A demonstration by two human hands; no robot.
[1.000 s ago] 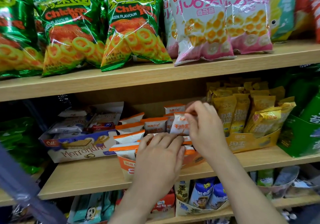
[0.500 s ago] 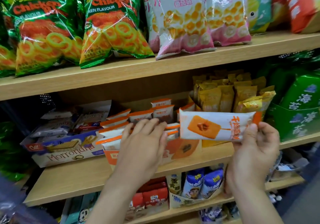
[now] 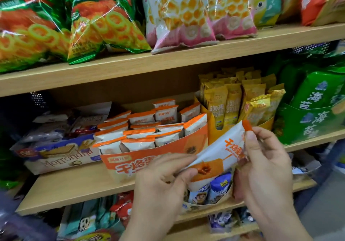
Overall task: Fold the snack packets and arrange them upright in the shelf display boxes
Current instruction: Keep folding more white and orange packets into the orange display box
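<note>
Bridging left hand (image 3: pixel 164 182), right hand (image 3: pixel 266 166) — packet (image 3: pixel 222 154)

Just beyond the grip on the long packet (image 3: pixel 218 156), the orange box (image 3: pixel 115 166) is standing with upright packets (image 3: pixel 141 118) filling it nearly side to side. Above them, an open gap is running under the upper shelf board (image 3: pixel 112 70). Up and right of the grip, tall yellow packets (image 3: pixel 233 102) are blocking the way. Left of the grip, a bare strip of the middle shelf board (image 3: pixel 74 184) is lying open in front of the biscuit box (image 3: pixel 56 160).
</note>
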